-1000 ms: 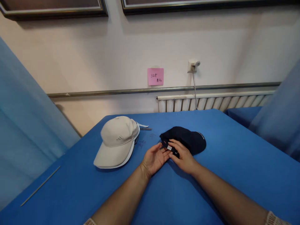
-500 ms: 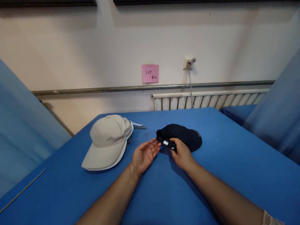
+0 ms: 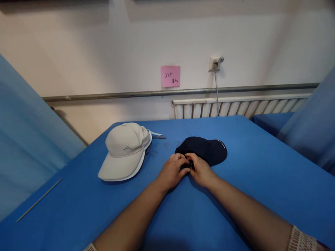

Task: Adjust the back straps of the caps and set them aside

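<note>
A dark navy baseball cap (image 3: 200,148) lies on the blue table with its brim pointing right. At its near side is the back strap with a small metal buckle (image 3: 191,165). My left hand (image 3: 173,171) is closed on the strap from the left, its fingers bent over it and covering most of it. My right hand (image 3: 201,170) pinches the strap at the buckle end, close against the crown. The fingertips of both hands nearly meet. What lies under the left fingers is hidden.
Left of my hands, a beige cap (image 3: 125,143) sits stacked on other caps, their straps (image 3: 158,136) sticking out behind. A thin stick (image 3: 39,199) lies at the table's left edge. Blue curtains (image 3: 23,139) hang at both sides. Behind the blue table (image 3: 167,216) are a radiator (image 3: 206,108) and a wall socket (image 3: 215,64).
My left hand has turned from palm-up with spread fingers to closed over the strap, moving right toward my right hand. The camera view has shifted slightly.
</note>
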`<state>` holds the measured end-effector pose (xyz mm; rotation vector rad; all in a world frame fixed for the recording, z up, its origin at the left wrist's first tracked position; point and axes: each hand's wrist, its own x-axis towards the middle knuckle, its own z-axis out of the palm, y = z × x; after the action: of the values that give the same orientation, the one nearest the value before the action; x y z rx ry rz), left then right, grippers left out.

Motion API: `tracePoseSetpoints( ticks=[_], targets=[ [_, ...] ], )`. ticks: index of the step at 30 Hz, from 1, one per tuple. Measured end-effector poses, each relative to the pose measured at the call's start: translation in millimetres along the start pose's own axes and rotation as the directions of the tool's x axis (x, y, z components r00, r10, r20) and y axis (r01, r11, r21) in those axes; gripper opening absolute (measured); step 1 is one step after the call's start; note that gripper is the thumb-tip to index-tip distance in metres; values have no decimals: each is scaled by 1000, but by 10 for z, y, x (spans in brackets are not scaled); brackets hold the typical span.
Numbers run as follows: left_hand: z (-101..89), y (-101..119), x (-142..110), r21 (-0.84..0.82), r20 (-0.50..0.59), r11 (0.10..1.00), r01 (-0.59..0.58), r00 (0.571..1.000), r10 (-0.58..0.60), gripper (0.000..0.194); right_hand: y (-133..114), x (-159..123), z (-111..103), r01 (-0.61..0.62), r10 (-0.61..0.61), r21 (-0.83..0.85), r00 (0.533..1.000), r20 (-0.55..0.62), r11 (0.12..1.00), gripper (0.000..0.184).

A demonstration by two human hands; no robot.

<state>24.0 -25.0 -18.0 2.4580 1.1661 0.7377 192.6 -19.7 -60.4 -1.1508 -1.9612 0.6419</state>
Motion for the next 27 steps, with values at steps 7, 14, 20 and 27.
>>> tracePoseSetpoints(
  ticks=[7,14,20,27],
  targets=[
    [31,-104,-4,-271,-46,959,81,994,-97,15,-28,-18,-19,71,-74,121,997,20,990,49],
    [21,-214,43,-874,-5,382,299,782,-623,16,32,-7,-7,-29,52,325,997,-64,945,42],
    [20,-180,55,-767,-146,587,259,820,-553,21,21,21,-24,-29,87,353,985,-149,935,25],
    [13,56,-7,-219,-107,964,150,978,-176,21,-69,-17,-19,26,1,201,991,-133,979,29]
  ],
)
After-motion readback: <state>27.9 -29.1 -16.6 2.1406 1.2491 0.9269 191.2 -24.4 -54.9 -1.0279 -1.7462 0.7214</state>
